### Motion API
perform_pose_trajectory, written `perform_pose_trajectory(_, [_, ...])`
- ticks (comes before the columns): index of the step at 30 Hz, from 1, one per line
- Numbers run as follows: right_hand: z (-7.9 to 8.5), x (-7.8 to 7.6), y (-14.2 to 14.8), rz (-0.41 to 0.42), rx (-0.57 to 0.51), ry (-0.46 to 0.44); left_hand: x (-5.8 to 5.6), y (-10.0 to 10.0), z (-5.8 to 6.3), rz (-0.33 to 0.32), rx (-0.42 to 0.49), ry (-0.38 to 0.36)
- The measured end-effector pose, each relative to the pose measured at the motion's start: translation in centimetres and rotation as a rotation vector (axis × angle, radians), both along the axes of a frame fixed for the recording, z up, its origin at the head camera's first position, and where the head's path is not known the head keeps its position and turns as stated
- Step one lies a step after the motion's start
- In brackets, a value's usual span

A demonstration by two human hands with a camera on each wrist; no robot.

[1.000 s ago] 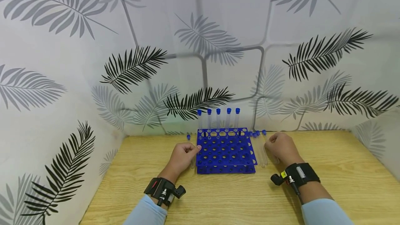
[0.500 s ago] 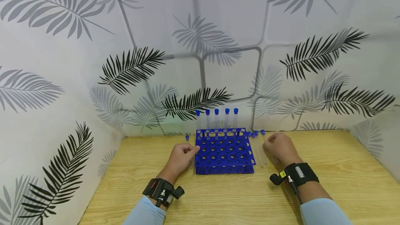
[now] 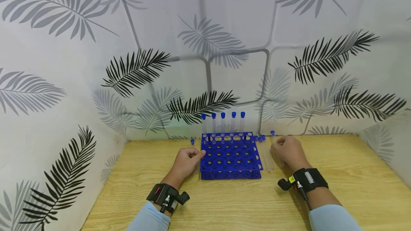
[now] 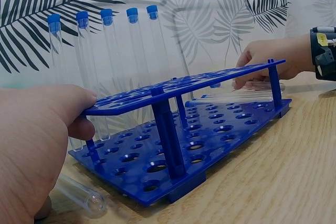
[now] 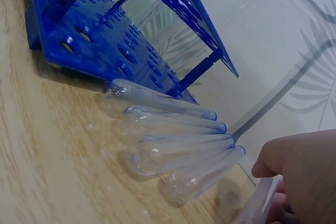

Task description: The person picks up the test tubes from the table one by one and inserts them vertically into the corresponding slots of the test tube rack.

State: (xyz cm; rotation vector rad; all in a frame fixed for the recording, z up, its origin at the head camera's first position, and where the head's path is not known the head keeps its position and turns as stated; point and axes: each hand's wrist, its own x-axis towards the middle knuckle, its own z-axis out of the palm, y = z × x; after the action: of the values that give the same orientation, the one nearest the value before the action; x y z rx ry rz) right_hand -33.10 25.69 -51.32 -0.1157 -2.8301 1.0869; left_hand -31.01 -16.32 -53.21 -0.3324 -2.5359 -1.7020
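Observation:
My left hand (image 3: 185, 159) grips the left edge of a blue test tube rack (image 3: 231, 158), thumb on the top plate and a finger curled beneath it. My right hand (image 3: 287, 150) pinches a clear test tube (image 5: 260, 203) between thumb and fingers. That tube's blue cap (image 3: 272, 133) shows beyond my fingertips, lifted apart from the neighbouring caps. Between this hand and the rack, several capped tubes (image 5: 178, 153) lie side by side on the table. Along the rack's back row, several blue-capped tubes (image 4: 110, 40) stand upright.
One more capped tube (image 4: 81, 195) lies on the table left of the rack, partly hidden by my left hand. The wooden table (image 3: 224, 202) runs back to a leaf-patterned wall covering (image 3: 237, 77) close behind the rack.
The cap of the tube in my right hand has risen slightly and shifted right, away from the lying tubes. My left hand stays on the rack.

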Motion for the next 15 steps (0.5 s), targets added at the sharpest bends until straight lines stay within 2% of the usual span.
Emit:
perform_pose_trajectory(5, [-0.12,-0.16,0.01,-0.028,0.000,0.083,0.10,0.08,0.11,-0.006,0.006,-0.011])
perform_pose_trajectory(15, [0.23,-0.34,-0.27,-0.039,-0.048,0.318,0.05,0.10,-0.08,0.009,-0.001,0.005])
